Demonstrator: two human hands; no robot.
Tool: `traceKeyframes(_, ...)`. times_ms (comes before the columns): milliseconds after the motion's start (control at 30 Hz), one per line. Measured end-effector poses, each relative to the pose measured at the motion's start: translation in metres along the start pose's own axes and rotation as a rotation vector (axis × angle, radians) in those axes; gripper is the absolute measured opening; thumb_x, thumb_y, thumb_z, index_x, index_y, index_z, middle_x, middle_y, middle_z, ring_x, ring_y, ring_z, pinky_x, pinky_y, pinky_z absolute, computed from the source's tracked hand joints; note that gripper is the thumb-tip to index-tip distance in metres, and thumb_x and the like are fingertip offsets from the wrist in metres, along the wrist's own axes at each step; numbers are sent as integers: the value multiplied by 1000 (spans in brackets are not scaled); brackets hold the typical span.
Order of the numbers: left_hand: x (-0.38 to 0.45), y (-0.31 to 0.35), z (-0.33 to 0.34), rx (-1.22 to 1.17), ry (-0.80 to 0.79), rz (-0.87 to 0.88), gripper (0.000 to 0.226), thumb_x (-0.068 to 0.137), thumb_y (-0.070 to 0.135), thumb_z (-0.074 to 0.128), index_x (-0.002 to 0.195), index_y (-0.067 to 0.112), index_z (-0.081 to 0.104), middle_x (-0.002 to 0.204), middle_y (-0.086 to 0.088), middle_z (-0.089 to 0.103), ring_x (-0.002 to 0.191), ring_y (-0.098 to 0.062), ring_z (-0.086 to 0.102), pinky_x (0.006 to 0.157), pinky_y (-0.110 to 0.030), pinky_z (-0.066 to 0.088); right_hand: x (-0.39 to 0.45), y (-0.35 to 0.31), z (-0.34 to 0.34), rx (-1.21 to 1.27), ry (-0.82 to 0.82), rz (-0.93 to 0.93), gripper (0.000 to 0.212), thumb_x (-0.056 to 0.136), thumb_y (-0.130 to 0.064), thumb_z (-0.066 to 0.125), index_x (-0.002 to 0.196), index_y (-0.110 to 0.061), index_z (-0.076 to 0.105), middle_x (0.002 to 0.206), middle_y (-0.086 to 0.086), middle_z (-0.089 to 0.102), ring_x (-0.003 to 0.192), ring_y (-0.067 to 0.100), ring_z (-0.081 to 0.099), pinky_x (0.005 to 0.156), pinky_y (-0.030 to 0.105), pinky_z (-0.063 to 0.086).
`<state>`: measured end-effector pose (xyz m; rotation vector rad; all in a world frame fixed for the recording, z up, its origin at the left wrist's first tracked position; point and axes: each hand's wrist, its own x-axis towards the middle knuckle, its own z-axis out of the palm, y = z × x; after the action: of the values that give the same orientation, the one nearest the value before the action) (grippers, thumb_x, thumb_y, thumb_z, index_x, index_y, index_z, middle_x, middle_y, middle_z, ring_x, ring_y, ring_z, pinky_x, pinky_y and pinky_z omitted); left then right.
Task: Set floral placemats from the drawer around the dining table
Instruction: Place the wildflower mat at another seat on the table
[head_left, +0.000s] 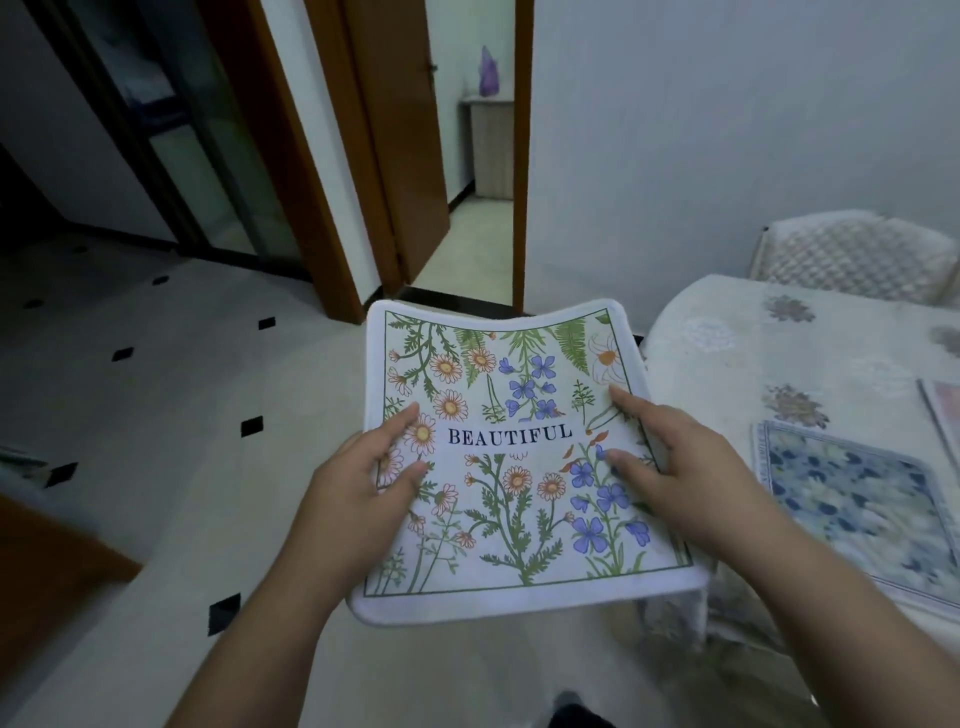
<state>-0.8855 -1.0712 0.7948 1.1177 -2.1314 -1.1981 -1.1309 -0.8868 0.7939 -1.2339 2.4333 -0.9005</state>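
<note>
Table (727, 343) with the pale flowery cloth takes up the right side, and it's already got a blue floral mat (852, 499) lying flat near its front edge, plus the corner of another mat (943, 415) peeking in at the far right. A padded chair (852, 254) is tucked in behind it. So I'd say we're mid-carry here, a couple of spots done and this one on its way over

The placemat in hand (519, 452) is up in the air over the floor, just left of the table edge, not on it yet. Face up, "BEAUTIFUL" reads the right way from the wearer's side, so its top points away from the body. Long axis runs near to far, and it sags a little in the middle

Left hand (358, 499) pinches the left edge, right hand (675, 478) clamps the right edge, thumbs on top. Next move probably means swinging right to a free stretch of cloth and laying it flat without overlapping the blue one
</note>
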Motion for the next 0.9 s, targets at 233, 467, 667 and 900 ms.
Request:
traceKeyframes(233,92,8,8,-25,-91,21,52,97,25,66,139,51,53,125,22,57,94,-7,70,65,-21,61,67,8,6,23,74,75,67,93,-31,68,152,-38,38,139,-6,56,123,12,53,93,16,32)
traceKeyframes(467,211,24,21,102,-99,39,53,97,29,64,142,52,48,126,20,55,92,-3,67,59,-13,55,179,25,16,127,120,100,65,93,-32,68,150,-43,39,137,-9,57,106,4,52,96,24,43)
traceKeyframes(667,310,44,38,163,-97,67,54,98,32,63,144,52,45,128,17,54,91,-8,69,61,-19,59,278,41,6,155,97,140,66,94,-35,66,151,-43,35,135,-7,56,107,9,56,98,31,49)
traceKeyframes(900,404,61,77,107,-187,95,56,97,26,65,144,50,47,126,17,54,97,-7,67,70,-23,61,346,69,-20,117,172,207,65,95,-34,65,151,-44,35,130,-14,53,101,1,50,87,10,41)
